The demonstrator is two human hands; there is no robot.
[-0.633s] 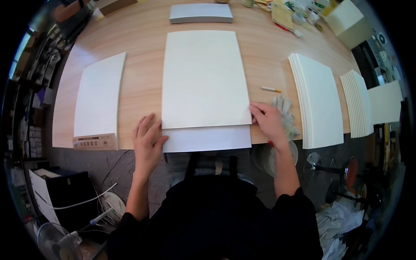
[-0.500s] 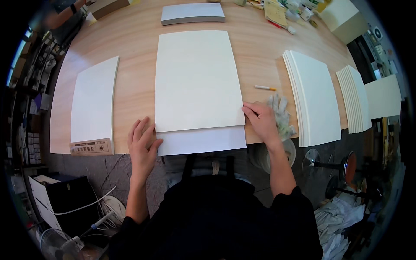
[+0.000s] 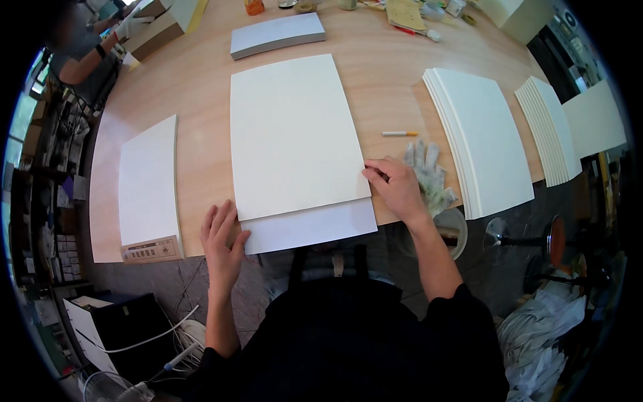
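Your left hand (image 3: 224,246): open, at near left edge of cream board (image 3: 295,137). Your right hand (image 3: 396,187): fingers curled at right edge, grip indeterminable. White sheet (image 3: 311,226) protrudes near side.

The pale-brown wood-grain tabletop (image 3: 206,151) looks smooth, slightly glossy. Near its front edge, the cream rectangular board (image 3: 295,141) appears matt, the greyish cloth glove (image 3: 431,177) rough.

Here's the large cream board (image 3: 295,137), blank and lying flat on the tabletop (image 3: 201,161). Beneath it there's a white sheet (image 3: 308,224), mostly covered, a smooth strip showing past the board's near edge!
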